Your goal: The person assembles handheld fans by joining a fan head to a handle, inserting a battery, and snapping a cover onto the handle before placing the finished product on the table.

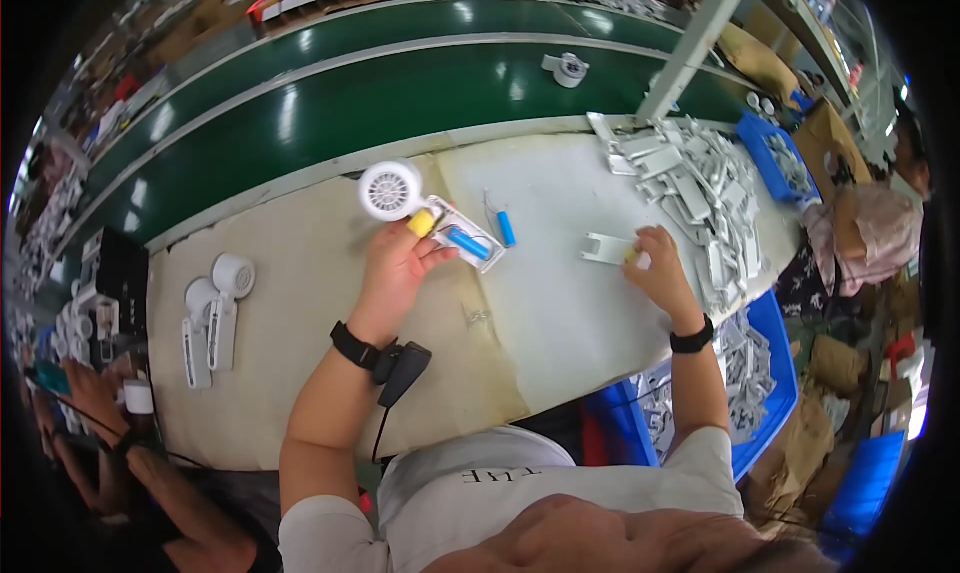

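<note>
My left hand (pixel 390 273) is closed around a white handheld fan (pixel 390 190), just below its round grille. The fan's handle lies open, showing a blue battery (pixel 467 243) and thin wires inside. Another blue battery (pixel 506 229) with wires is on the table right beside the handle. My right hand (pixel 662 271) pinches the right end of a white plastic handle cover (pixel 604 248), low over the table. Yellow finger covers (pixel 421 223) show on fingertips of both hands.
White handle covers (pixel 690 188) are heaped at the right, next to a blue bin (pixel 775 153). A larger blue bin (pixel 785 373) of white parts stands below the table's right edge. Two fans (pixel 222 318) lie at left. Beyond runs a green conveyor (pixel 330 103) carrying a fan part (pixel 570 70). A co-worker's hands (pixel 95 403) are at far left.
</note>
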Demonstrator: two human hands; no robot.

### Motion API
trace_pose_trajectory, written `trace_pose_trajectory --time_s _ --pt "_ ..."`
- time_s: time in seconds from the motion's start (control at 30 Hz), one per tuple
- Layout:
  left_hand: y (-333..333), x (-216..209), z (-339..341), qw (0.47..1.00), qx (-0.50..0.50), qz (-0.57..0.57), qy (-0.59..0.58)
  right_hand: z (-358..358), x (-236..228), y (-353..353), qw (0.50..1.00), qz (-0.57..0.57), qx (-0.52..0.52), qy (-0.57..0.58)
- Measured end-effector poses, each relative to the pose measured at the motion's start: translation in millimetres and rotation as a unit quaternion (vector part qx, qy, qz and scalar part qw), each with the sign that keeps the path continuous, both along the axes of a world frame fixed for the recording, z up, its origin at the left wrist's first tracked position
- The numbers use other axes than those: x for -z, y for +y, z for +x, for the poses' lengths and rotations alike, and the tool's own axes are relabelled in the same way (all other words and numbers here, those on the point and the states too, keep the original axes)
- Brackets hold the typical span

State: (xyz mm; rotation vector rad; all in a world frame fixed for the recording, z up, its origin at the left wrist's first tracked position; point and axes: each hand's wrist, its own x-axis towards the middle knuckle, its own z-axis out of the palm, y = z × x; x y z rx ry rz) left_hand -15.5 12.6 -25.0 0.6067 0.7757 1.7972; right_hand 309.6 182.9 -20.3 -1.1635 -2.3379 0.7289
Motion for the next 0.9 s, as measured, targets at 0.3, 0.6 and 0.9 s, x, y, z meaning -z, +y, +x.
trace_pose_trajectory --time_s 0.3,0.6,0.9 --pt "1 3 4 1.000 -0.008 0.011 -0.022 -30 -18 -1 0.987 0.082 -0.083 -0.111" --pt "-4 3 2 0.999 -0.036 0.001 -0.013 -67 -11 12 0.972 0.089 -0.182 -0.122" --pt "1 -2 11 0.995 -0.088 0.016 -0.041 -175 -59 -89 0.924 0.290 -0.216 0.124"
